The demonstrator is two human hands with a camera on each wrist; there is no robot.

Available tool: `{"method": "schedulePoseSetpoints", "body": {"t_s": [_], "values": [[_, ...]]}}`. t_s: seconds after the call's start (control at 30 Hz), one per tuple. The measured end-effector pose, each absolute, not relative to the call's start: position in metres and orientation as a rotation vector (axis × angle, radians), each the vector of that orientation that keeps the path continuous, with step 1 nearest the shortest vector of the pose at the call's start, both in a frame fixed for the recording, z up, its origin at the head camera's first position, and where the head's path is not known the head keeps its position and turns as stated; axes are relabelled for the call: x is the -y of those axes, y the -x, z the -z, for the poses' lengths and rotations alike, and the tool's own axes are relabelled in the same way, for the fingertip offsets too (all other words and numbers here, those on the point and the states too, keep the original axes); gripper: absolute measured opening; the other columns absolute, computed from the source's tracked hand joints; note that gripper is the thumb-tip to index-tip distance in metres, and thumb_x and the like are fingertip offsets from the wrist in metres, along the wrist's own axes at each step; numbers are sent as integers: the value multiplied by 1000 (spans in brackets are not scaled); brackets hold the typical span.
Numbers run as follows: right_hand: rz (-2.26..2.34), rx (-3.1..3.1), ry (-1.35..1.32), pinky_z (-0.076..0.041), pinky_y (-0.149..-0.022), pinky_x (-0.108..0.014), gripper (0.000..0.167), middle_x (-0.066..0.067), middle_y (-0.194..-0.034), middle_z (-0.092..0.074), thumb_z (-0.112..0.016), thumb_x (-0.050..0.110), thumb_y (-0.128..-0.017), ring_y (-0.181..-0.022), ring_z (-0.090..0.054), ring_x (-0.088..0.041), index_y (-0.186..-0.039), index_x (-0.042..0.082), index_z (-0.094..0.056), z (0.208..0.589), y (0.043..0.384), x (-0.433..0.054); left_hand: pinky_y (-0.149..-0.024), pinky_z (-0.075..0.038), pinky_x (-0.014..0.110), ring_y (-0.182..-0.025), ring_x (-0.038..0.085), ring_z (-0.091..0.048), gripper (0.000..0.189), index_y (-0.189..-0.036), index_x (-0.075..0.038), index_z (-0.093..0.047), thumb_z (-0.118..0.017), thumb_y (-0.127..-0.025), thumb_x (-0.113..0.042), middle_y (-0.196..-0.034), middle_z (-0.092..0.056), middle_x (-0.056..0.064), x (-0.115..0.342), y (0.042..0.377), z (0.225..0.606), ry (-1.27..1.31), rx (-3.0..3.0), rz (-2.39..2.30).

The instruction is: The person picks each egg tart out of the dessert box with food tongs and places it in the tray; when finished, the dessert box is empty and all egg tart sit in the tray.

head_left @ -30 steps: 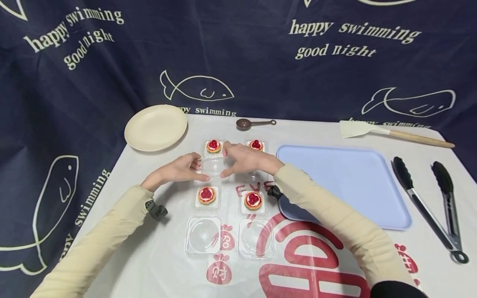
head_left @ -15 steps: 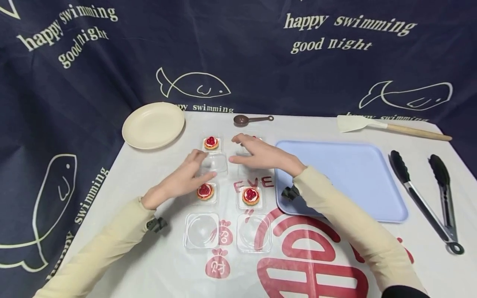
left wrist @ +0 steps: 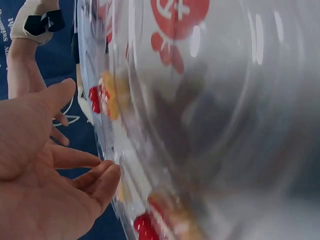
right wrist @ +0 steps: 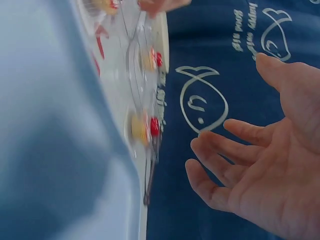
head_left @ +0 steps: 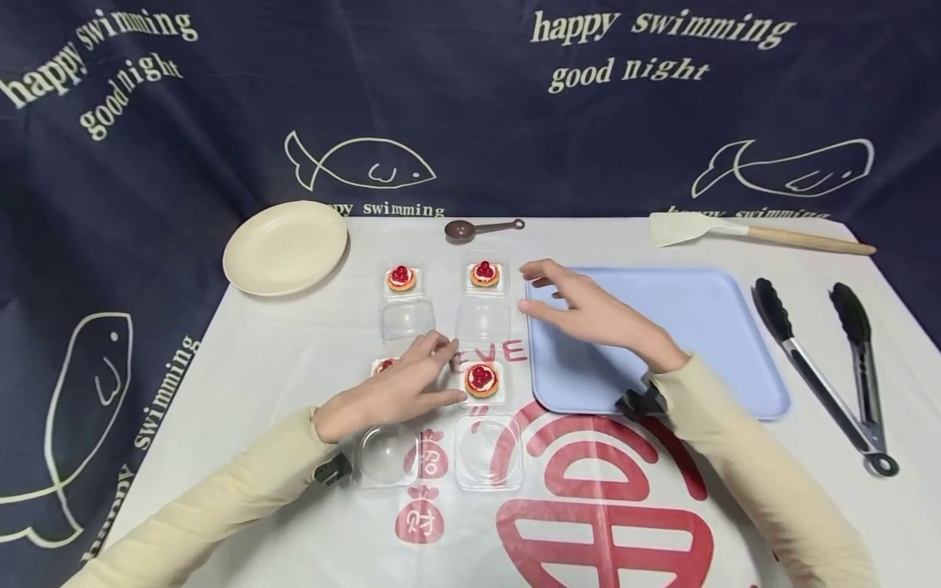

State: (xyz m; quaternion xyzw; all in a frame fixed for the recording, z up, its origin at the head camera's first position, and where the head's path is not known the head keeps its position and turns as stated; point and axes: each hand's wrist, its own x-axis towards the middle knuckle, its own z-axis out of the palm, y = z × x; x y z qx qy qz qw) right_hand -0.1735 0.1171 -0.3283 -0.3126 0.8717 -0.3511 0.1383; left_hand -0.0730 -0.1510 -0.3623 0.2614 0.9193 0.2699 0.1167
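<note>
In the head view my left hand (head_left: 397, 388) hangs over the front left fruit tart (head_left: 384, 365), mostly hiding it. Its loosely bent fingers reach toward the front right tart (head_left: 481, 380) and hold nothing. My right hand (head_left: 588, 314) hovers above the left side of a blue tray (head_left: 662, 359), fingers spread and relaxed, palm empty in the right wrist view. Behind sit the back left tart (head_left: 401, 278) and the back right tart (head_left: 484, 273). Each tart lies in an open clear plastic box, its lid folded toward me, such as the front right lid (head_left: 488, 452).
A cream plate (head_left: 285, 247) stands at the back left, and a brown measuring spoon (head_left: 461, 231) lies behind the boxes. On the right are a spatula (head_left: 779, 235) with a wooden handle and black-tipped tongs (head_left: 823, 384). A dark blue printed cloth (head_left: 485, 106) hangs behind the table.
My hands have parted from around the back left box's lid. The right hand moved right to above the tray; the left came nearer and rightward, over the front left tart.
</note>
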Motion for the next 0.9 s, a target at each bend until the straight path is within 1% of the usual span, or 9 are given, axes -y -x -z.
{"method": "schedulePoseSetpoints", "body": {"t_s": [0.1, 0.2, 0.33, 0.4, 0.53, 0.63, 0.8, 0.83, 0.9], "values": [[1071, -2577, 831, -43, -98, -60, 52, -17, -139, -50, -59, 31, -98, -127, -49, -34, -140, 5, -44, 327, 169, -140, -98, -46, 40, -112, 26, -46, 74, -140, 16, -39, -70, -90, -30, -123, -48, 17, 146, 71, 364, -738, -2697, -775], [1166, -2640, 793, -42, -100, -57, 51, -19, -138, -51, -60, 25, -98, -126, -49, -36, -139, 1, -44, 326, 165, -165, -92, -48, 37, -106, 23, -46, 76, -139, 15, -40, -72, -89, -31, -119, -48, 16, 142, 70, 367, -711, -2703, -762], [1288, -2780, 695, -39, -101, -56, 49, -25, -136, -51, -60, 18, -97, -126, -47, -40, -137, -5, -44, 326, 162, -203, -92, -49, 37, -105, 23, -47, 77, -138, 15, -42, -74, -86, -31, -118, -49, 16, 138, 70, 370, -680, -2711, -764], [1282, -2890, 569, -39, -98, -58, 51, -29, -136, -48, -59, 20, -98, -123, -46, -44, -138, -7, -42, 327, 160, -227, -91, -50, 37, -105, 23, -47, 77, -138, 15, -42, -75, -86, -31, -118, -50, 16, 135, 70, 370, -669, -2714, -764], [1073, -3076, 284, -30, -100, -67, 70, -44, -135, -36, -58, 28, -96, -123, -35, -57, -143, -15, -30, 331, 164, -280, -85, -51, 34, -100, 21, -49, 78, -138, 14, -43, -76, -85, -31, -116, -52, 15, 135, 70, 370, -645, -2724, -759], [806, -3117, 86, -25, -99, -71, 87, -54, -127, -27, -59, 36, -93, -118, -26, -67, -141, -24, -18, 335, 165, -324, -79, -51, 31, -95, 20, -49, 76, -136, 14, -45, -78, -83, -30, -114, -54, 16, 135, 71, 369, -640, -2726, -765], [423, -2925, -201, -31, -89, -75, 113, -64, -121, -17, -56, 53, -91, -111, -23, -73, -138, -29, 7, 344, 158, -379, -72, -50, 29, -87, 18, -49, 72, -132, 14, -50, -79, -82, -27, -109, -56, 16, 133, 72, 366, -619, -2715, -770], [360, -2879, -234, -34, -88, -75, 116, -64, -120, -19, -55, 57, -90, -111, -25, -72, -135, -32, 6, 347, 156, -386, -71, -49, 28, -87, 18, -49, 71, -132, 13, -50, -79, -82, -27, -109, -57, 16, 133, 72, 365, -613, -2712, -769], [267, -2802, -264, -43, -79, -70, 106, -59, -109, -35, -55, 61, -88, -103, -39, -66, -128, -33, -26, 351, 151, -397, -68, -48, 28, -84, 18, -49, 69, -131, 13, -52, -79, -81, -27, -107, -57, 16, 132, 72, 365, -606, -2703, -774]]}}
